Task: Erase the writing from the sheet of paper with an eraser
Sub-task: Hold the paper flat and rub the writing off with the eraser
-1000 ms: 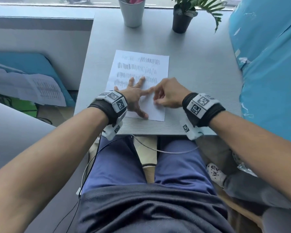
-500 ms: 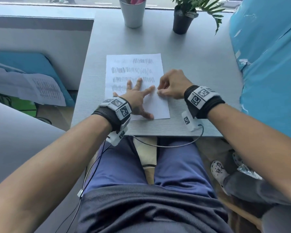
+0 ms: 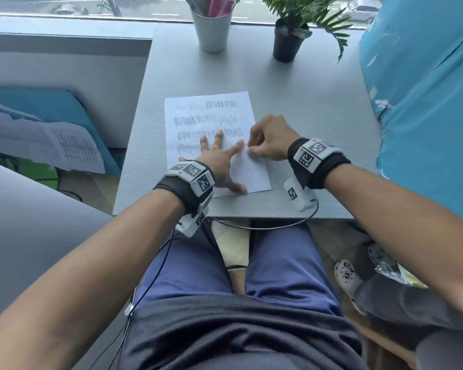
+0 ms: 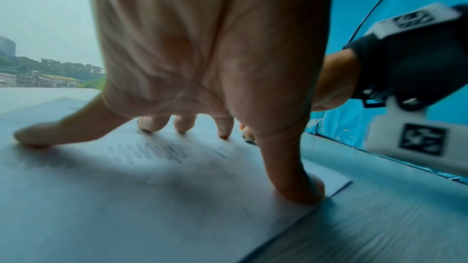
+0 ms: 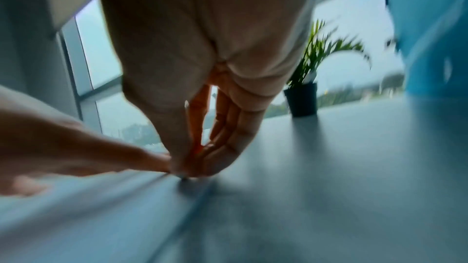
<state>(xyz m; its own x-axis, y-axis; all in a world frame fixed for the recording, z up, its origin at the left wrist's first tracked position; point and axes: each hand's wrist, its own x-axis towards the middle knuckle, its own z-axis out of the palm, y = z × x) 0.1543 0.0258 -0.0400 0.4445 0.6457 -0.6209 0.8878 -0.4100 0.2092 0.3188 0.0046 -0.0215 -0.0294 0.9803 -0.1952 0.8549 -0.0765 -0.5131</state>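
A white sheet of paper (image 3: pixel 211 113) with several rows of pencil scribble lies on the grey table (image 3: pixel 305 108). My left hand (image 3: pixel 219 161) lies spread flat on the sheet's lower half, fingertips and thumb pressing it down, as the left wrist view shows (image 4: pixel 202 67). My right hand (image 3: pixel 251 149) is at the sheet's right edge beside the left index finger, its fingers curled. Its fingertips (image 5: pixel 186 167) pinch a small thing against the surface, the eraser (image 4: pixel 247 137), almost wholly hidden. The lower right of the sheet (image 4: pixel 126 197) is bare of writing.
A grey cup of pens (image 3: pixel 211 30) and a black potted plant (image 3: pixel 288 44) stand at the table's far edge by the window. A blue covered bulk (image 3: pixel 425 102) borders the table on the right. The table's front edge (image 3: pixel 233 216) is just behind my wrists.
The sheet has turned from slanting right to nearly straight. My right hand has moved from over the sheet's lower middle to its right edge. The left hand stays spread on the sheet.
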